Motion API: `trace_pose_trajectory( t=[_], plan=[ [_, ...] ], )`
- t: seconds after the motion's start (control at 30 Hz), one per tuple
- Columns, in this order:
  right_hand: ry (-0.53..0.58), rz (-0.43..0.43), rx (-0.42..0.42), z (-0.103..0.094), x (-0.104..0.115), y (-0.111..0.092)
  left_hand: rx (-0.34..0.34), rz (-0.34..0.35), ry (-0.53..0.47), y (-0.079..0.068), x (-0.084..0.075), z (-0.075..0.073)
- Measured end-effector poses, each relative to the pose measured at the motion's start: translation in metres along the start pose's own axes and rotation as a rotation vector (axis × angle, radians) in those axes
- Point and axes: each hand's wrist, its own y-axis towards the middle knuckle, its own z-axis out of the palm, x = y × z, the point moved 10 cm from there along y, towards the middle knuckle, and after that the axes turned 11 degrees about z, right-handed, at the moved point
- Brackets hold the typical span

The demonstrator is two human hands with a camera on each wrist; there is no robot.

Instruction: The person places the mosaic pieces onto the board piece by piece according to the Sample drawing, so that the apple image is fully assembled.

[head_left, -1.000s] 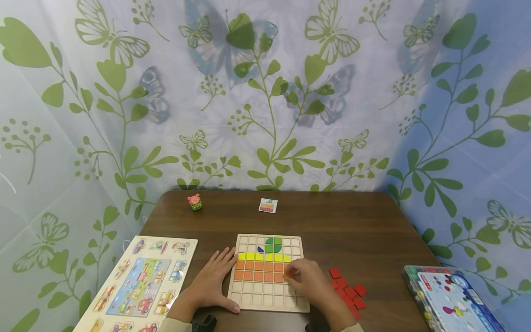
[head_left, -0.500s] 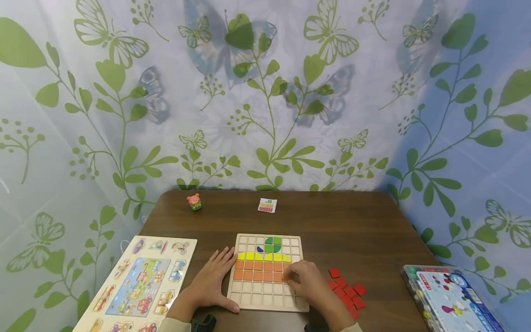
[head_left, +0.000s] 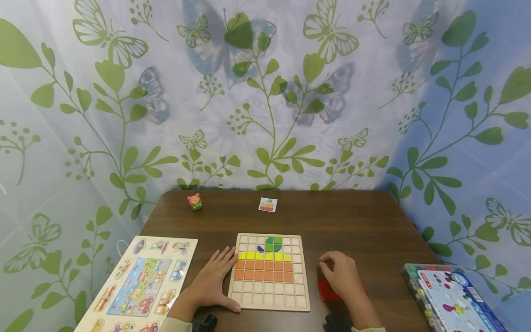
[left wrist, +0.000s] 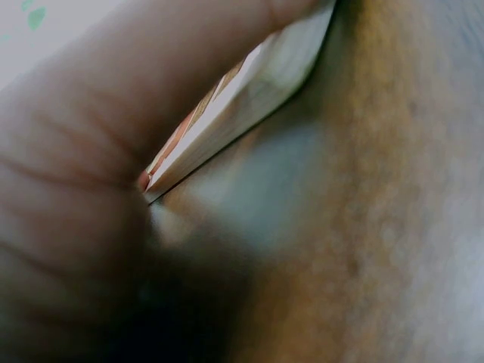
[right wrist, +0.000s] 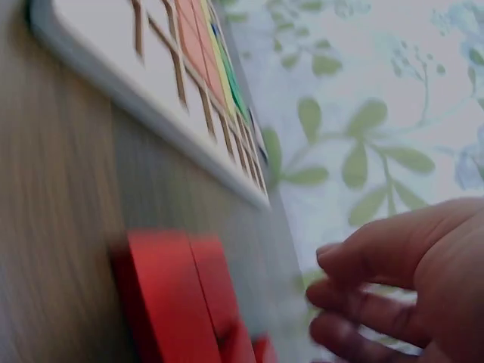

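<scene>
A wooden grid board (head_left: 306,302) lies on the table, with orange tiles (head_left: 259,270) in two rows, a yellow row (head_left: 253,256) above them, and green pieces (head_left: 274,244) plus a small dark blue one (head_left: 260,248) near the top. My left hand (head_left: 209,279) rests with spread fingers along the board's left edge, thumb at the lower left corner. To the right of the board, my right hand (head_left: 342,274) hovers over loose red tiles (head_left: 329,292), partly hiding them. The right wrist view shows its fingers (right wrist: 370,257) loosely bent, nothing between them, beside the red tiles (right wrist: 166,295).
A picture puzzle board (head_left: 141,286) lies at the left. On the right is a clear plastic box (head_left: 452,295) with a printed cover. Toward the back stand a small pink figure (head_left: 194,202) and a pattern card (head_left: 268,204). A patterned curtain (head_left: 265,115) hangs behind the table.
My right hand has left the board and moved right to the red tiles. An orange tile now fills the right end of the lower orange row. The left hand has stayed put.
</scene>
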Motion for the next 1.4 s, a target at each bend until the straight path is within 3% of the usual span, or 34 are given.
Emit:
trace_pose_trajectory(
  t=[0.13,0.23,0.6,0.8,1.1,1.27,1.4],
  plan=[
    [-0.064,0.118,0.019,-0.011,-0.030,0.004,-0.003,0.001,-0.005,0.000,0.001,0.001],
    [-0.093,0.159,0.051,-0.011,-0.046,0.005,-0.002,-0.004,-0.012,-0.001,0.003,0.003],
    [-0.119,0.201,0.120,0.001,-0.048,0.002,-0.026,0.003,-0.033,-0.004,0.004,0.006],
    [-0.128,0.176,0.092,0.002,-0.040,0.004,-0.047,0.026,-0.017,-0.002,0.000,0.002],
    [-0.109,0.159,0.077,0.004,-0.035,0.003,-0.022,0.017,-0.007,0.000,0.001,0.002],
    [-0.063,0.065,0.045,0.012,-0.015,0.000,-0.012,0.000,-0.019,0.000,0.002,0.002],
    [0.014,-0.055,0.039,0.026,0.013,-0.008,-0.001,-0.015,-0.026,0.000,0.003,0.003]
  ],
)
